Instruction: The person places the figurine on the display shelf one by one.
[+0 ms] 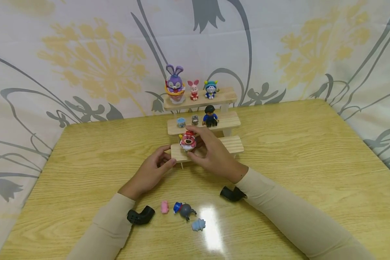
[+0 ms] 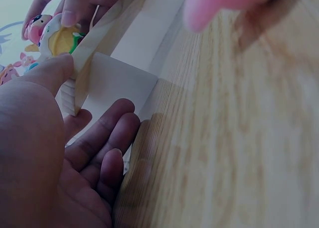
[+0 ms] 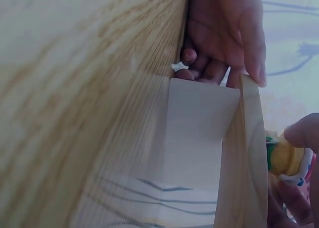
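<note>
My right hand (image 1: 219, 155) holds a pink bear figurine (image 1: 188, 141) with a red top and a white and yellow base, thumb on one side and fingers on the other. The figurine is over the left part of the lowest step (image 1: 233, 145) of a three-tier wooden display stand; its green underside (image 3: 269, 153) is at the board in the right wrist view. My left hand (image 1: 151, 171) pinches the left end of that step. In the left wrist view the thumb lies on the board's edge and the other fingers are loosely bent beside the white support (image 2: 122, 78).
The top tier holds a purple rabbit (image 1: 174, 85), a pink piglet (image 1: 194, 91) and a blue-capped figure (image 1: 210, 90). On the middle tier are two small figures and a dark-haired doll (image 1: 209, 117). A pink figure (image 1: 164, 207), grey figure (image 1: 185, 210) and pale-blue figure (image 1: 198, 225) lie in front.
</note>
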Demonstrator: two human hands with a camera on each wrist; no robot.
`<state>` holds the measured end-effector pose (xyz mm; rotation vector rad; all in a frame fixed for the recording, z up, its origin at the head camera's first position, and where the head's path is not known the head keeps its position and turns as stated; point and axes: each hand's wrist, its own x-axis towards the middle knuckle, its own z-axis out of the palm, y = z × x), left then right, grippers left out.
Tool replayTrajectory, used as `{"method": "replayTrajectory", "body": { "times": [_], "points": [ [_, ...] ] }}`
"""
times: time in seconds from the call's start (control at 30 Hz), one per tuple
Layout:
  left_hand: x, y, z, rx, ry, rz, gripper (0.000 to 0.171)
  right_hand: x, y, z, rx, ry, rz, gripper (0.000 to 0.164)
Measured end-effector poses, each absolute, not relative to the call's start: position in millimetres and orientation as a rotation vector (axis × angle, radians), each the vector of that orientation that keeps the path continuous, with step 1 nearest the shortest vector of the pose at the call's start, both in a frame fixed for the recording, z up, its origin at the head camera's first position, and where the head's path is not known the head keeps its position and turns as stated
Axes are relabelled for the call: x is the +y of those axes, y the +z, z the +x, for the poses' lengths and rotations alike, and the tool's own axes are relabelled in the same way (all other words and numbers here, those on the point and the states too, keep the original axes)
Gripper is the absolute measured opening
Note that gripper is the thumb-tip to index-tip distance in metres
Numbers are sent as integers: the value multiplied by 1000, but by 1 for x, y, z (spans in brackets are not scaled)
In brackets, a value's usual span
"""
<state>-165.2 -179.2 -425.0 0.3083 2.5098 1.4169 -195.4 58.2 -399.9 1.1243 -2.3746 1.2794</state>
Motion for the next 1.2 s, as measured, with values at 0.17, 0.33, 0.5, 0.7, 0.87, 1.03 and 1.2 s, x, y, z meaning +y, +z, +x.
{"method": "replayTrajectory", "body": {
  "times": [0.17,0.33,0.5,0.7,0.87,1.03,1.2],
  "points": [
    [-179,-425,-165,2507,1414,305,60,58,-399,-195,-2397,1276,1107,70],
    [-180,-425,-165,2515,1412,309,60,57,-397,-194,-2398,1289,1097,69],
    [-181,-426,-165,2515,1417,314,60,56,-396,-193,-2383,1288,1097,69],
    [-181,-426,-164,2504,1428,314,61,56,-396,-192,-2379,1268,1092,69],
    [-180,-426,-164,2498,1431,317,61,57,-397,-192,-2393,1254,1079,70],
    [-180,-426,-164,2496,1434,319,60,57,-397,-193,-2392,1263,1076,74],
    [-180,-426,-164,2497,1436,327,60,58,-396,-192,-2391,1247,1064,75]
  ]
}}
